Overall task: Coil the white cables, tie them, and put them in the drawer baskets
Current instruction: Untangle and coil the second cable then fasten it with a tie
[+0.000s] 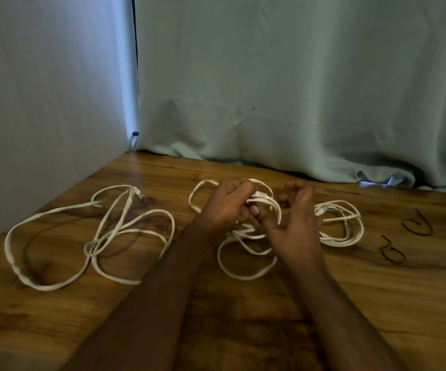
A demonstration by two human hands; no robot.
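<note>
Centrally on the wooden tabletop (243,317), left hand (225,207) curled tight around loops of the middle white cable (246,275), plug end (261,194) poking out beside the fingers (239,187). Just right of that cable, right hand (295,226) loosely spread, thumb touching the strands, gripping nothing. Left of that cable, a sprawled loose cable (55,286); right of it, a smaller coil (346,223), then two black ties (393,253).

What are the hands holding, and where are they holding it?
The left hand grips the middle white cable at its gathered loops, near the plug end. The right hand is open beside it, with no clear grip.
</note>
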